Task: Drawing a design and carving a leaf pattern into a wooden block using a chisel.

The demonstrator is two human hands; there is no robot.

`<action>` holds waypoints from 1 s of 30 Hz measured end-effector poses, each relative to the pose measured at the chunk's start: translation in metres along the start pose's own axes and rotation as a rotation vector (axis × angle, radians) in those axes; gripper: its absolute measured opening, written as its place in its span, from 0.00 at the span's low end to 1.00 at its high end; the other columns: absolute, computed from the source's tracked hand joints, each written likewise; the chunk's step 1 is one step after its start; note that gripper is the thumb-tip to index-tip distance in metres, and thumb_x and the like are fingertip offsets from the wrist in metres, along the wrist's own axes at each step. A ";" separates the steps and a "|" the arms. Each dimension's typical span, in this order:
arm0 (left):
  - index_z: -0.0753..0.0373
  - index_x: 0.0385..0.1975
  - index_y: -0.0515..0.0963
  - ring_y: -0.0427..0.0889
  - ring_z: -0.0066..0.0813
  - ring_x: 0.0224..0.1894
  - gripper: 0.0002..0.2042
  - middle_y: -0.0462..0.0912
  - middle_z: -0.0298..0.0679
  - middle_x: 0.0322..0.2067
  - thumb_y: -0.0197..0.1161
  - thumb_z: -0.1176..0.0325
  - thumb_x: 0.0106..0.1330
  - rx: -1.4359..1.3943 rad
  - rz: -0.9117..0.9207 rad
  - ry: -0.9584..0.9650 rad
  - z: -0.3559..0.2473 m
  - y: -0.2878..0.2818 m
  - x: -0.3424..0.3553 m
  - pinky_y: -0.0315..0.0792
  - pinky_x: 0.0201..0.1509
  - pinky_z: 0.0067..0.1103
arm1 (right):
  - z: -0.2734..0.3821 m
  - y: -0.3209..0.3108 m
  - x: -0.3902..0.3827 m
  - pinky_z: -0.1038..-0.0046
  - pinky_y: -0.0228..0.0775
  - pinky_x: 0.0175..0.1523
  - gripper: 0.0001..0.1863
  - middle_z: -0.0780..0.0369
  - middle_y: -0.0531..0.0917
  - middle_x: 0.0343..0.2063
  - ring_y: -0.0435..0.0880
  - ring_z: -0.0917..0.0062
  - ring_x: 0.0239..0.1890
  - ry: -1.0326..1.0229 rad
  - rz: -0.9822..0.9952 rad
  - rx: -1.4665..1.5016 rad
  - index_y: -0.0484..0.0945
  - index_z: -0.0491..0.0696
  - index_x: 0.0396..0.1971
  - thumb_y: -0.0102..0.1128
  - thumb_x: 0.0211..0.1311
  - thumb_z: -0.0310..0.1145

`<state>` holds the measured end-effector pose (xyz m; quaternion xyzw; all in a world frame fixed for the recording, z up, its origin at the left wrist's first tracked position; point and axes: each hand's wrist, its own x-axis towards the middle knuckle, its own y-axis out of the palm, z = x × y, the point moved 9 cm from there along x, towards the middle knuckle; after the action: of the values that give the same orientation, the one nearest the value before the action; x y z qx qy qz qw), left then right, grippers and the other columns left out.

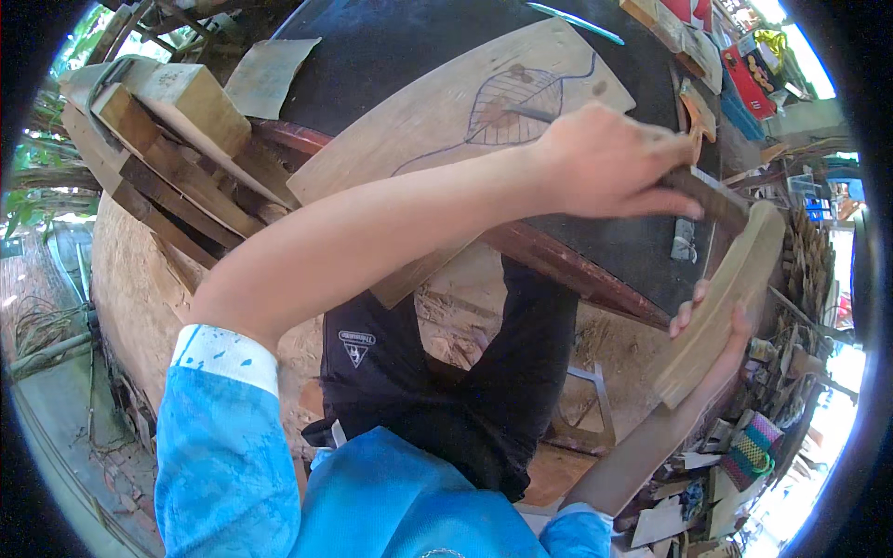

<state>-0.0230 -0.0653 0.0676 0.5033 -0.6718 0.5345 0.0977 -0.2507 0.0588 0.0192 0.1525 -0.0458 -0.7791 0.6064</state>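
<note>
My left hand [609,163] reaches across the bench and is closed around a chisel [532,112]. Its metal blade points left, with the tip on the drawn leaf. Part of its shaft is hidden in my fist, and the dark handle end comes out toward the right. Beneath it lies a pale wooden board [400,130] with a veined leaf and stem drawn in dark lines. On the right, my right hand [712,321] grips a thick wooden mallet [730,293], whose upper end is at the chisel's butt; I cannot tell whether they touch.
A dark bench top [372,46] with a reddish edge carries the board. A blue-green pen [577,23] lies at its far side. Clamped wooden blocks [177,102] stand at left. Near the far right are a red box [752,79] and stacked wood scraps [809,270].
</note>
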 end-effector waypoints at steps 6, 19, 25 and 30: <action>0.54 0.43 0.75 0.85 0.39 0.27 0.23 0.80 0.35 0.29 0.63 0.40 0.68 -0.189 0.125 0.312 -0.042 0.008 -0.018 0.76 0.24 0.31 | -0.026 -0.010 -0.038 0.70 0.75 0.29 0.30 0.55 0.79 0.39 0.78 0.70 0.28 -0.011 -0.150 0.091 0.68 0.43 0.60 0.45 0.76 0.55; 0.57 0.43 0.74 0.73 0.20 0.22 0.22 0.70 0.29 0.29 0.64 0.43 0.68 -0.170 -0.051 0.480 -0.134 -0.023 -0.088 0.69 0.20 0.19 | 0.009 0.133 0.058 0.69 0.70 0.58 0.29 0.52 0.83 0.46 0.81 0.66 0.48 -0.301 0.327 -0.750 0.68 0.46 0.63 0.56 0.67 0.46; 0.56 0.42 0.75 0.71 0.18 0.21 0.20 0.69 0.28 0.27 0.63 0.44 0.69 -0.068 -0.028 0.571 -0.117 -0.024 -0.109 0.66 0.20 0.17 | 0.003 0.154 0.049 0.62 0.67 0.62 0.26 0.47 0.82 0.49 0.81 0.58 0.54 -0.235 0.468 -1.037 0.68 0.47 0.60 0.58 0.66 0.44; 0.56 0.41 0.75 0.70 0.18 0.21 0.20 0.68 0.28 0.27 0.62 0.44 0.70 -0.092 -0.037 0.594 -0.106 -0.038 -0.105 0.64 0.20 0.17 | 0.004 0.160 0.033 0.61 0.67 0.62 0.27 0.46 0.81 0.48 0.81 0.57 0.54 -0.212 0.439 -1.127 0.67 0.47 0.60 0.58 0.66 0.45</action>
<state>0.0135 0.0839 0.0643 0.3319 -0.6280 0.6256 0.3225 -0.1099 -0.0149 0.0581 -0.2830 0.2827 -0.5511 0.7323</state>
